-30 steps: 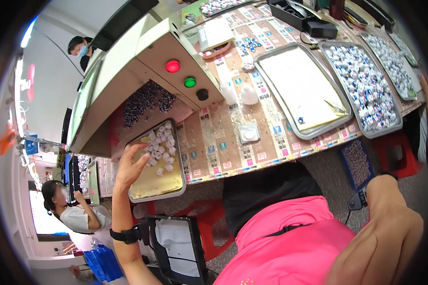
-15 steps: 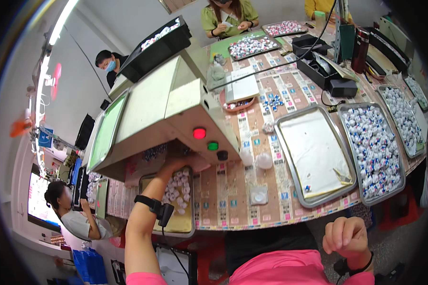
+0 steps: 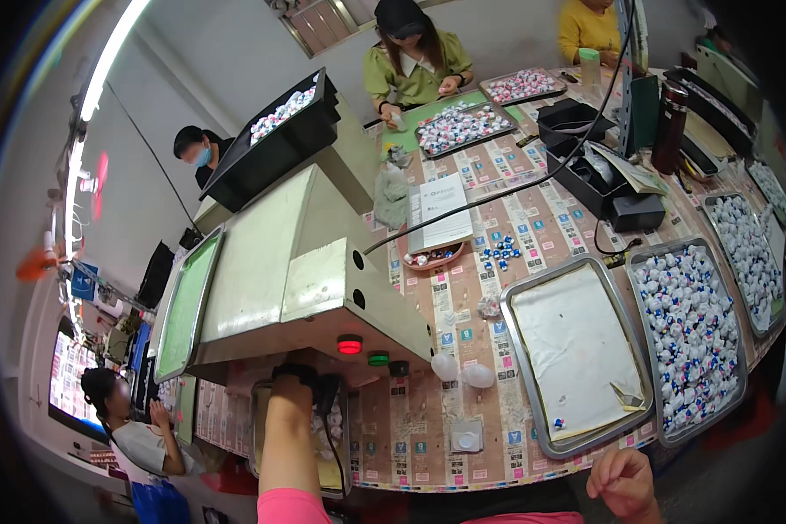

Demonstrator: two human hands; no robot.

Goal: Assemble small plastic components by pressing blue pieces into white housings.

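Note:
My left forearm (image 3: 288, 441) reaches under the front of a metal box-shaped machine (image 3: 323, 271), with a dark wrist strap (image 3: 295, 374) at its lower edge. The machine hides my left hand, so its fingers and anything in them are out of sight. Below the opening, a metal tray (image 3: 344, 463) with small white balls lies partly behind my arm. My right hand (image 3: 622, 485) is off the table's front edge, fingers curled in, with nothing visible in it. Nearest to it is a metal tray (image 3: 576, 349) lined with white sheet, one small blue piece in its corner.
Metal trays of small white-and-blue wrapped balls (image 3: 686, 332) stand at the right. Two whitish round things (image 3: 478, 375) and a small square dish (image 3: 466, 437) lie mid-table. A black cable (image 3: 506, 194) crosses above the table. Across it, a person in green (image 3: 417, 65) handles something small.
The view has tilted up, so the table appears lower. My left arm has gone deeper under the machine, hiding the hand. My right hand stays curled near the table's front edge.

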